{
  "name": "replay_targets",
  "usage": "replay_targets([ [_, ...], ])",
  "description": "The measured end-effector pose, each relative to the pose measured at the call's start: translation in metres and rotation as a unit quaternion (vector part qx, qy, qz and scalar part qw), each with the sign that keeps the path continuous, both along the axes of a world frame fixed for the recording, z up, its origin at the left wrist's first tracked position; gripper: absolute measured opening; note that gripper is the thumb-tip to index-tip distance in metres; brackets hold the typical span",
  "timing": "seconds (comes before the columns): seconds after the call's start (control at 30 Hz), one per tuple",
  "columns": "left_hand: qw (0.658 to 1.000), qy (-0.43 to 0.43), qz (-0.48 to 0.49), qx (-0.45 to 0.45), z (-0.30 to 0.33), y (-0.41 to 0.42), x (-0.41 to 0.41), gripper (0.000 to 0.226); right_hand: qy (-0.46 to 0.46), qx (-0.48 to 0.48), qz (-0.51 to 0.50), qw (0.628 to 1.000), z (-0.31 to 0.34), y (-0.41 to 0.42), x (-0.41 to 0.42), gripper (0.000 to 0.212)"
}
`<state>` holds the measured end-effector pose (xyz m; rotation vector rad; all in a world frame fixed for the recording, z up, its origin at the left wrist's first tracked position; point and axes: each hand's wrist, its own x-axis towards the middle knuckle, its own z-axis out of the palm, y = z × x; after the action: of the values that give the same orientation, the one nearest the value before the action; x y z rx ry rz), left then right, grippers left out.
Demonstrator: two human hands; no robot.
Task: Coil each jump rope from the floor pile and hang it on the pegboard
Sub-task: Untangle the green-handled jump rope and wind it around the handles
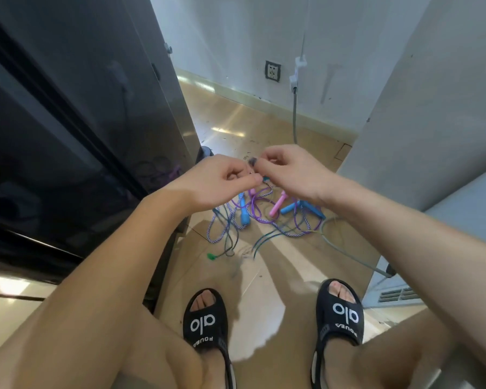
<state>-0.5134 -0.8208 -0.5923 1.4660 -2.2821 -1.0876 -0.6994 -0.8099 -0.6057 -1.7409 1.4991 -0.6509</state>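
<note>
The left hand point(222, 178) has its fingers curled, thumb and forefinger pinched together on something too small to identify. Nearly touching it, the right hand point(286, 168) pinches a small dark item point(252, 162), blurred and mostly hidden by the fingertips. Directly below both hands, the rope pile point(264, 217) lies tangled on the floor point(278, 270); the hands cover its far edge. To the right of the grip, a grey cable point(348, 254) runs off behind a white unit point(446, 234).

Tangled purple, blue and pink-handled jump ropes point(264, 217) heaped on floor.
</note>
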Motion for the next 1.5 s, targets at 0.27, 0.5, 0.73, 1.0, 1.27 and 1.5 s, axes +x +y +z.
replay_targets([
  [0.27, 0.999, -0.046, 0.008, -0.004, -0.006, -0.003, 0.018, 0.055, 0.268, 0.112, -0.109, 0.951, -0.024, -0.015, -0.076, 0.031],
  [0.5, 0.999, 0.007, -0.037, -0.027, 0.0, 0.006, -0.006, 0.051, -0.177, 0.276, 0.012, 0.945, -0.003, -0.007, 0.01, 0.052],
  [0.73, 0.997, -0.061, 0.011, -0.035, -0.002, -0.002, 0.018, 0.051, 0.203, 0.018, 0.033, 0.978, -0.008, -0.019, -0.037, 0.046],
  [1.0, 0.999, -0.015, -0.038, -0.03, -0.004, 0.005, 0.0, 0.047, -0.146, 0.176, -0.008, 0.973, -0.009, 0.005, -0.008, 0.039],
  [1.27, 0.996, -0.078, -0.029, -0.032, -0.005, -0.001, 0.009, 0.047, 0.192, -0.025, 0.003, 0.981, -0.01, -0.011, -0.037, 0.047],
  [1.5, 0.995, -0.061, -0.059, -0.044, -0.007, 0.0, -0.002, 0.039, -0.083, 0.201, 0.03, 0.976, -0.009, 0.005, -0.016, 0.038],
])
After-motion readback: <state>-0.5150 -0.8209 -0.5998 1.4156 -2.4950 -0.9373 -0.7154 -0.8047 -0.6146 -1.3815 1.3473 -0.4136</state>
